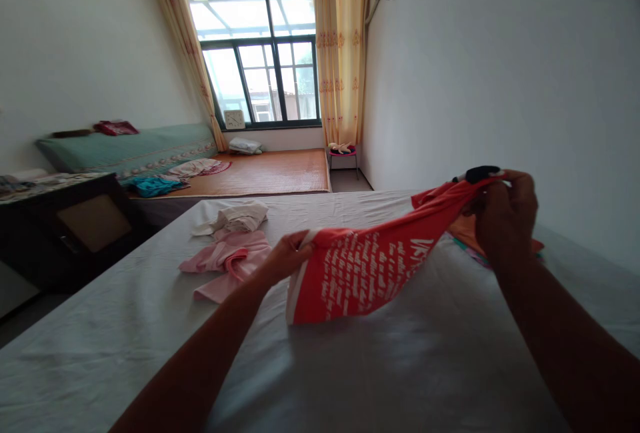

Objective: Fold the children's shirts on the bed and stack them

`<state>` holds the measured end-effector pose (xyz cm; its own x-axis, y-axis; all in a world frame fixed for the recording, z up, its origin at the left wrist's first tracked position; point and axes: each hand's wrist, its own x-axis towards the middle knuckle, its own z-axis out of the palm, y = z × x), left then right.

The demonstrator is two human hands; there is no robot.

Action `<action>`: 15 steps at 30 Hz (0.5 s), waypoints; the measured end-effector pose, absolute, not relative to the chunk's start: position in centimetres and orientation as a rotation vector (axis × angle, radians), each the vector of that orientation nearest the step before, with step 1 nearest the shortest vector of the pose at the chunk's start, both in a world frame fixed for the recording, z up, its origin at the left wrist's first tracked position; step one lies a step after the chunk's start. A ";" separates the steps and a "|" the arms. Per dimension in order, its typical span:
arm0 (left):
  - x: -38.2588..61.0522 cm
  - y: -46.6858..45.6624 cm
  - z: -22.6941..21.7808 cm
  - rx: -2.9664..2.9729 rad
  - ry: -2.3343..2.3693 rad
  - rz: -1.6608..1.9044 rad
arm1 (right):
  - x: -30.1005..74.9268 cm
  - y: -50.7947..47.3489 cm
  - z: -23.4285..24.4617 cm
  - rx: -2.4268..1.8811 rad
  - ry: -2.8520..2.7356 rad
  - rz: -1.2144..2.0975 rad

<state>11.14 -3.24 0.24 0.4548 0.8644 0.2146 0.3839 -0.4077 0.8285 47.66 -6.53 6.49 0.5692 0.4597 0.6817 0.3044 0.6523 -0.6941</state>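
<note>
A red shirt (365, 273) with white printed lettering is stretched between my two hands, above the white-sheeted bed (360, 366). My left hand (290, 256) pinches its white-edged hem at the left. Higher up on the right, my right hand (507, 209) grips the other end, near a dark patch of cloth. The shirt slopes down from right to left, and its lower edge hangs near the sheet. Beyond my left hand lie a pink garment (225, 259) and a crumpled white garment (243, 217). Partly hidden behind my right hand is an orange garment (463, 227).
A dark cabinet (30, 233) stands at the left. Farther back is a second bed with a brown mat (280, 169), teal cloth (155, 185) and other clothes on it. A small stool (344, 151) stands by the right wall (475, 86), below the curtain.
</note>
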 end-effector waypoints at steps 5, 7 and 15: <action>9.7 1.3 3.4 1.644 0.978 0.935 | 48.2 -0.5 6.1 -1.258 -1.208 0.661; 10.5 3.6 5.5 1.631 1.034 1.060 | 48.3 2.2 7.8 -1.294 -1.147 0.717; 11.0 8.3 14.4 1.635 0.763 1.718 | 48.0 -0.5 16.6 -0.830 -1.104 0.043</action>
